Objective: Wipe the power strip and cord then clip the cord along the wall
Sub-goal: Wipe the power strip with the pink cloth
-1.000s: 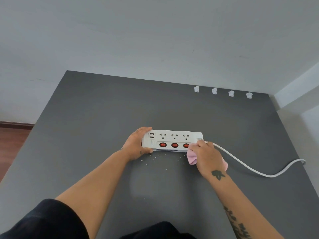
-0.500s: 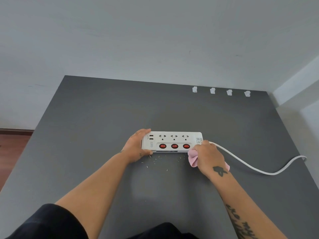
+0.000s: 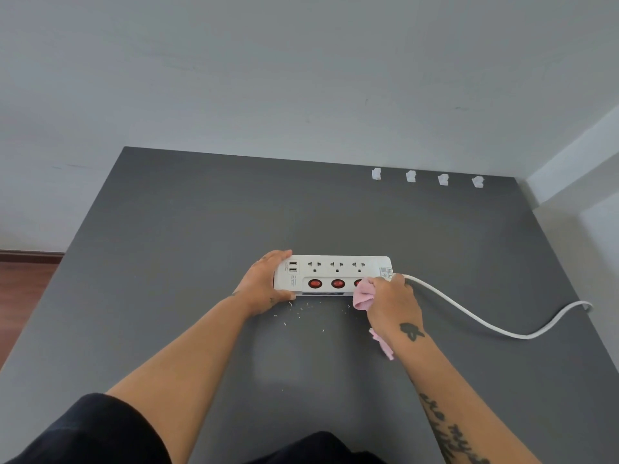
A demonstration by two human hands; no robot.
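Observation:
A white power strip (image 3: pixel 335 269) with red switches lies flat in the middle of the dark grey table (image 3: pixel 174 236). My left hand (image 3: pixel 263 283) grips its left end, thumb on the near edge. My right hand (image 3: pixel 393 304) holds a pink cloth (image 3: pixel 363 294) pressed on the strip's right end, covering part of the third switch. The white cord (image 3: pixel 469 314) leaves that end and curves off the table's right edge. Several white cord clips (image 3: pixel 410 176) sit in a row at the table's back edge by the wall.
Small pale crumbs (image 3: pixel 298 313) are scattered on the table just in front of the strip. The white wall (image 3: pixel 301 78) runs behind the table, with a corner at the right. Brown floor (image 3: pixel 20 289) shows at the left.
My right hand with the cloth has slid slightly left, back onto the strip's right end, again covering part of the third switch. My left hand and the strip have stayed put.

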